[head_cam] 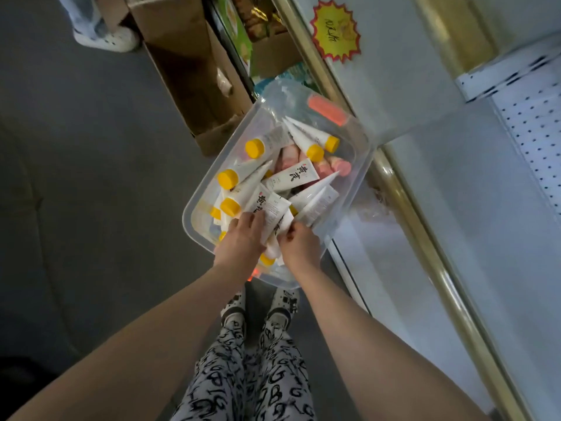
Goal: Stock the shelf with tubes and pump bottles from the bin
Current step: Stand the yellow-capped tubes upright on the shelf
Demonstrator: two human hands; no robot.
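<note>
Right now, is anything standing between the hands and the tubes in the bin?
No. Both hands are already in the bin: the left hand and right hand are touching white tubes on top of the pile. Nothing visible covers them.

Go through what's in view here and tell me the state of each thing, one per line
Clear bin: on the floor, no lid, piled with tubes.
White tubes: capped yellow, lying jumbled.
Left hand: in the bin, closed on tubes.
Right hand: in the bin, fingers pinching a tube.
Orange item: lying at the bin's far end.
Cardboard box: open.
Shelf: bare where visible.
</note>
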